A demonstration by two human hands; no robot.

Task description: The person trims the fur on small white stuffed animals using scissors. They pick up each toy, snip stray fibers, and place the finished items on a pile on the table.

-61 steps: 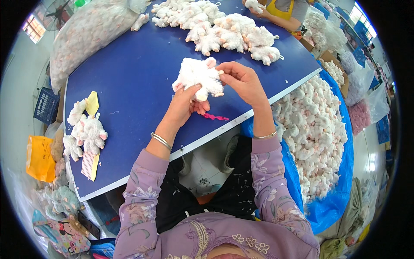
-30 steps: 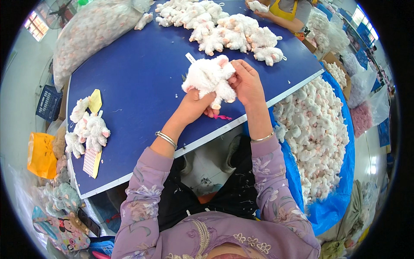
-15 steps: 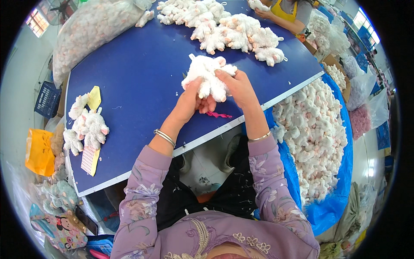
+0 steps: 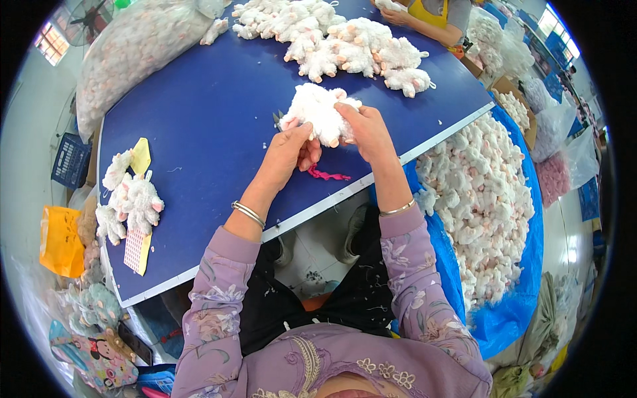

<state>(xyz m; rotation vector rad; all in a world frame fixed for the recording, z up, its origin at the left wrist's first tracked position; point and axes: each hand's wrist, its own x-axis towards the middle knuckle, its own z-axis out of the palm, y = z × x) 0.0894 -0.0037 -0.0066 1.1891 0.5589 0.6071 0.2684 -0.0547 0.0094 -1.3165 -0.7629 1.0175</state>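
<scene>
Between my two hands, just above the blue table (image 4: 212,179), is a fluffy white plush toy (image 4: 322,114) with pinkish feet. My left hand (image 4: 295,149) pinches its lower left edge with thumb and fingers. On the other side my right hand (image 4: 365,131) grips it, thumb lying across the fur. Close by on the tabletop lies a twisted pink ribbon (image 4: 328,175). A small dark pointed thing (image 4: 277,119) pokes out by the toy's left side; most of it is hidden.
More white plush toys (image 4: 358,43) are heaped at the far side, near a person in a yellow apron (image 4: 428,14). Several lie at left beside a dotted sheet (image 4: 137,251). A blue sack (image 4: 511,325) full of them stands right; a stuffed clear bag (image 4: 142,60) sits far left.
The plush toy has been turned in my hands, and its white loop no longer shows. My left fingers have closed in at its lower edge. The whole view has shifted slightly.
</scene>
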